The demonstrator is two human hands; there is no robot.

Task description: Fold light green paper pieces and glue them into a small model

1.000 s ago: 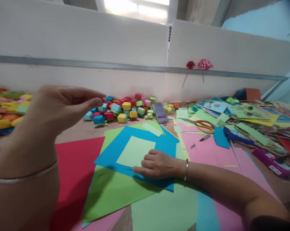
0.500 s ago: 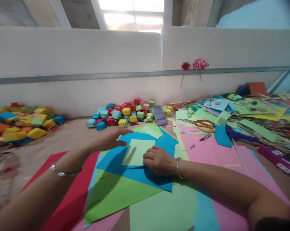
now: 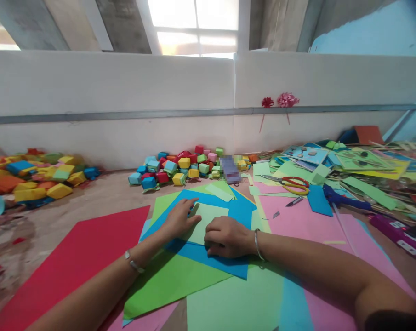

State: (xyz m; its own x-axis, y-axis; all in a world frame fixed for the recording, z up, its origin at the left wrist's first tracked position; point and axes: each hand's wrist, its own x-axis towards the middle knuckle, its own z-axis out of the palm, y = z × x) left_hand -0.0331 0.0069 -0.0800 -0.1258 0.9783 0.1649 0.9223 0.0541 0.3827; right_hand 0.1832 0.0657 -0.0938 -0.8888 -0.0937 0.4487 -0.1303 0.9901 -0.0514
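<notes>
My left hand [image 3: 182,218] is over the left edge of a pale green sheet [image 3: 213,214], thumb and fingers apart, nothing in them. At that sheet's lower right lies my right hand [image 3: 227,236], its fingers curled down; whatever is under them is hidden. The pale green sheet rests on a blue sheet [image 3: 228,265], which lies over a brighter green sheet [image 3: 176,277]. A narrow pale green strip [image 3: 219,192] is just beyond my hands.
Folded paper blocks [image 3: 183,164] are heaped by the wall, more [image 3: 61,174] at left. Red paper [image 3: 76,257] lies left. Scissors [image 3: 290,184], a cutter [image 3: 294,201], a glue gun [image 3: 345,198] and a purple device [image 3: 397,234] are at right.
My left hand has come down and to the right, from above the sheets to the pale green sheet's left side. The right hand stays almost where it was. The view has tilted slightly up.
</notes>
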